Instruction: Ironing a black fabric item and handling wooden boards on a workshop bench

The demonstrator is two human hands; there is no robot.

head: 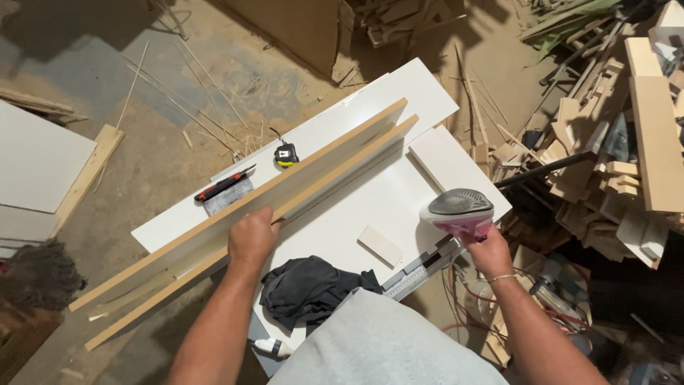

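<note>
My left hand (251,237) grips the upper edges of two long white boards (313,165) that stand on edge together, raw brown edges up, running diagonally across a white work panel (370,207). My right hand (488,248) holds a grey and pink clothes iron (459,211) by its handle, just right of the panel's near corner and apart from the boards. A small pale wood block (380,246) lies flat on the panel between my hands. A dark crumpled cloth (308,286) sits at the panel's near edge.
A yellow and black tape measure (286,155) and a red-handled knife (222,187) on a grey pad lie beyond the boards. A heap of wood offcuts (620,157) fills the right side. White panels (35,167) lean at left. Cables and a metal ruler (420,272) lie near my right arm.
</note>
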